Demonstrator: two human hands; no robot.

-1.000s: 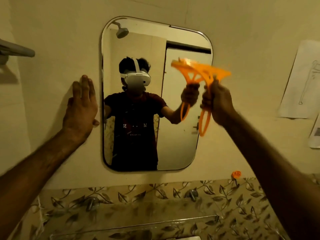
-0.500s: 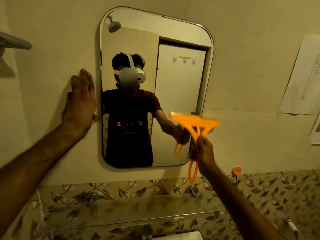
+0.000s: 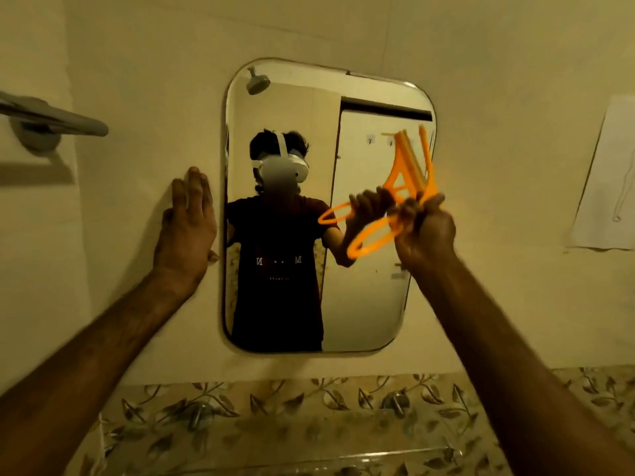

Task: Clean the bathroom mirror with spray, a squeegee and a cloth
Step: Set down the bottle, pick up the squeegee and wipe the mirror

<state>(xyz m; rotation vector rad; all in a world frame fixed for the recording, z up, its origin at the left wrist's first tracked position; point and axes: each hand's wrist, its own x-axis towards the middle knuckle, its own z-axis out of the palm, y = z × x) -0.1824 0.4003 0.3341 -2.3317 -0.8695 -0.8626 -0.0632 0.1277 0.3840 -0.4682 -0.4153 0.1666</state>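
Note:
The rounded bathroom mirror (image 3: pixel 364 297) hangs on the cream wall straight ahead. My right hand (image 3: pixel 424 231) grips the orange plastic squeegee (image 3: pixel 417 173) by its looped handle, in front of the mirror's right edge at mid height. The blade is turned nearly upright and points up along that edge; whether it touches the glass is unclear. My left hand (image 3: pixel 187 225) lies flat on the wall just left of the mirror, fingers spread upward. No spray bottle or cloth is in view.
A grey towel bar (image 3: pixel 51 120) juts from the wall at upper left. Paper sheets (image 3: pixel 608 180) are stuck on the wall at right. Below the mirror runs a leaf-patterned tile band with metal brackets (image 3: pixel 199 415) holding a glass shelf (image 3: pixel 343 458).
My right hand rose from the mirror's lower right corner to mid height and turned the squeegee blade from level to nearly upright. My left hand stayed on the wall.

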